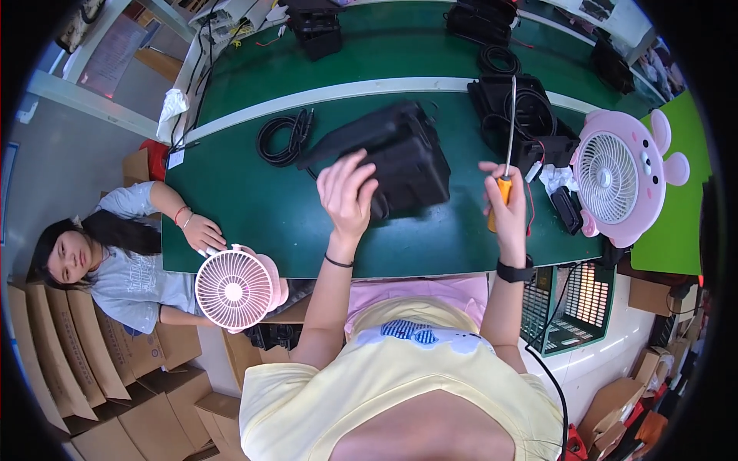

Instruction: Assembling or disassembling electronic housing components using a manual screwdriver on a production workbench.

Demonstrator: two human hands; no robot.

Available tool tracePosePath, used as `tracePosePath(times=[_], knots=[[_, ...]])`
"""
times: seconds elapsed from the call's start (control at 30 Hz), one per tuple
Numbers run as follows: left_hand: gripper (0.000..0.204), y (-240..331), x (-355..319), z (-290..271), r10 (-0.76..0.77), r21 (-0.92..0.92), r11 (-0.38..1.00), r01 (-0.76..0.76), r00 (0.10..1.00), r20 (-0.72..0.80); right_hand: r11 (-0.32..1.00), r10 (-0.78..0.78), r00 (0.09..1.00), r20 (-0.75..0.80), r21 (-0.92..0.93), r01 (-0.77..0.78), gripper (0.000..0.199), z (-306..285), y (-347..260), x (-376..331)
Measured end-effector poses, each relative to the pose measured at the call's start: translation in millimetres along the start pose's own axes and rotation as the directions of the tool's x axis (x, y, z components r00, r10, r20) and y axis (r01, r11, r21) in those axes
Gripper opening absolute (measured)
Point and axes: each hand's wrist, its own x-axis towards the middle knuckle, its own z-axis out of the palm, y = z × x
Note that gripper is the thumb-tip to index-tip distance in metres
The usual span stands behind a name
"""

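A black plastic case (411, 169) stands tilted and slightly blurred on the green table. My left hand (347, 196) is at its near left side, fingers apart and loosely bent; whether the fingertips touch the case is hard to tell. In my right hand (507, 211) is a screwdriver (511, 127) with an orange handle, its long metal shaft pointing up and away from me. A coiled black cable (280, 142) lies left of the case. Beyond my right hand sits an open black case (507, 100) with a coiled cable in it and thin red leads.
A pink animal-shaped fan (611, 177) stands at the table's right end. At the left edge a seated person (127, 253) is beside another pink fan (234, 290). More black cases (480, 23) are on the far table (384, 54). A green crate (576, 307) and cardboard boxes (146, 422) stand below.
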Motion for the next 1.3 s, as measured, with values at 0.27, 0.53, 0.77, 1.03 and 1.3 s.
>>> tracePosePath(times=[0.27, 0.53, 0.77, 1.03, 1.3], knots=[[0.035, 47, -19, -15, 0.079, 0.145, 0.98, -0.134, 0.939, 0.335, 0.965, 0.043, 0.979, -0.199, 0.261, 0.011, 0.025, 44, 41, -8], [0.05, 100, -23, 21, 0.139, 0.24, 0.928, -0.285, 0.862, 0.487, 0.873, -0.057, 0.981, -0.187, 0.467, 0.14, 0.027, 50, 60, -1], [0.041, 70, 5, 42, 0.077, 0.239, 0.946, -0.22, 0.867, 0.492, 0.948, -0.028, 0.96, -0.28, 0.297, 0.114, 0.021, 62, 55, 26], [0.042, -59, 101, 91, -0.372, 0.443, 0.877, 0.184, 0.844, 0.386, 0.998, 0.031, 0.987, -0.16, 0.054, -0.023, 0.009, 79, 65, 16], [0.053, -148, 132, 23, -0.658, 0.743, 0.592, 0.313, 0.72, 0.221, 0.994, 0.052, 0.972, -0.231, 0.104, -0.029, 0.007, 65, 82, 12]])
